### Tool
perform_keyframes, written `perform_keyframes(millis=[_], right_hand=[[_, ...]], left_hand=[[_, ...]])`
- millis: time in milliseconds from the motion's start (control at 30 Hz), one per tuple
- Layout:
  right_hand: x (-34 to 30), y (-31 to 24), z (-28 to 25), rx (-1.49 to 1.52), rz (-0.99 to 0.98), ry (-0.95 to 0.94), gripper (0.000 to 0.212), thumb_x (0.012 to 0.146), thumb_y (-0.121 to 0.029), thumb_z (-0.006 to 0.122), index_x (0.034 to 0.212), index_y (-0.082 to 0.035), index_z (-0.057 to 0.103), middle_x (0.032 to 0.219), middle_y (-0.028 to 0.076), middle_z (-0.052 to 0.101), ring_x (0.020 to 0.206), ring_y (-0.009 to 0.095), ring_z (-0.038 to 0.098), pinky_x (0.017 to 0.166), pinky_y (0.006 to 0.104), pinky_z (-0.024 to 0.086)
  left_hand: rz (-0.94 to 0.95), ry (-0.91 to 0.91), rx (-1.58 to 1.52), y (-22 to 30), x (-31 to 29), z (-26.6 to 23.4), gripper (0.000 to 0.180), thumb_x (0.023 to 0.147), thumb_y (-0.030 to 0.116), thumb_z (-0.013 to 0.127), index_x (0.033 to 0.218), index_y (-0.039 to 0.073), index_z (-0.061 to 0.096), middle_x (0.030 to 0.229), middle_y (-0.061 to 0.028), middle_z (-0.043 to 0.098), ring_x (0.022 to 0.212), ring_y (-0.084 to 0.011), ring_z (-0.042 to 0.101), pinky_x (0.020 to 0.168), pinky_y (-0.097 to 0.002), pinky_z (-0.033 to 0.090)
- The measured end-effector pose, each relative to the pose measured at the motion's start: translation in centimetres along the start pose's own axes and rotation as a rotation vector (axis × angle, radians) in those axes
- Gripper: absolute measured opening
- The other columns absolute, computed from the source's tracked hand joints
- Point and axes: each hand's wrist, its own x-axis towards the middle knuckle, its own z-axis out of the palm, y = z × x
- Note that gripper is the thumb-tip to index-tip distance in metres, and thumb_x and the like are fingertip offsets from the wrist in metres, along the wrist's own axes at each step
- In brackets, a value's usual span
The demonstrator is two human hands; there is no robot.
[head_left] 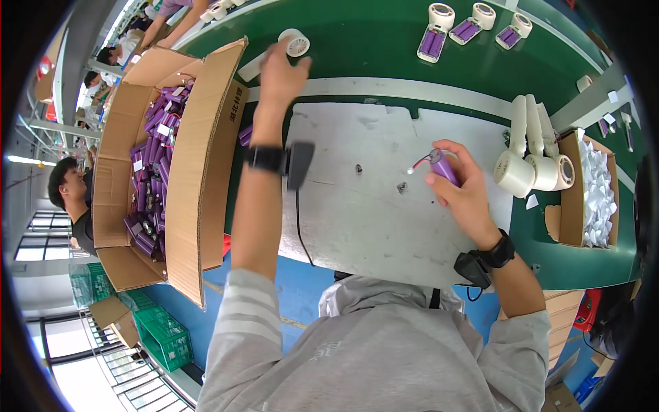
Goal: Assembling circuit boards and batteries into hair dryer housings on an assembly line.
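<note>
In my right hand [461,180], between thumb and fingers, is a purple cylindrical battery [443,167] with thin red and dark wires that end in a small white connector [410,171]. My left hand [283,77] reaches far forward over a white handheld fan [295,44] lying on the green surface. Its fingertips lie against the fan, the thumb stands apart, and part of the fan's body is hidden under the hand. Below both hands lies a worn pale work board [343,213] with small dark bits [402,187] on it. Each wrist wears a black strapped device.
A large open cardboard box [213,165] full of purple batteries [152,178] stands at the left. White fans [515,173] lie right of the board, beside a carton of white pieces [598,192]. Fans with purple batteries showing [432,42] rest at the far side. People work beyond, left.
</note>
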Motion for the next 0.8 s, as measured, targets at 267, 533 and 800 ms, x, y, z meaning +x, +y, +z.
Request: perform_keyframes(millis=[267, 533, 800], right_hand=[[0.4, 0.6, 0.3, -0.011, -0.061, -0.008, 0.041, 0.086, -0.009, 0.067, 0.124, -0.007, 0.051, 0.080, 0.000, 0.055, 0.060, 0.005, 0.046, 0.051, 0.0206, 0.036], [0.2, 1.3, -0.8, 0.176, 0.043, -0.035, 0.021, 0.092, -0.014, 0.060, 0.110, -0.006, 0.052, 0.081, 0.002, 0.058, 0.060, 0.008, 0.051, 0.053, 0.0214, 0.039], [0.2, 0.4, 0.2, -0.128, -0.113, 0.137, 0.018, 0.089, -0.011, 0.065, 0.100, -0.006, 0.051, 0.081, 0.001, 0.059, 0.063, 0.005, 0.053, 0.054, 0.0207, 0.042]], left_hand=[[-0.424, -0.313, 0.636, -4.8, 2.3, 1.4, 0.030, 0.077, 0.017, 0.066, 0.104, 0.007, 0.068, 0.111, -0.0200, 0.065, 0.108, -0.0392, 0.059, 0.095, -0.0527, 0.042], [-0.030, -0.241, 0.050, 7.1, -3.2, -1.9, 0.023, 0.075, 0.002, 0.061, 0.097, -0.002, 0.066, 0.102, -0.0268, 0.062, 0.098, -0.0432, 0.059, 0.084, -0.0455, 0.050], [0.154, -0.436, -0.238, 18.9, -15.6, -2.5, 0.040, 0.073, -0.006, 0.063, 0.112, -0.005, 0.053, 0.128, -0.0257, 0.049, 0.122, -0.0425, 0.046, 0.100, -0.0455, 0.042]])
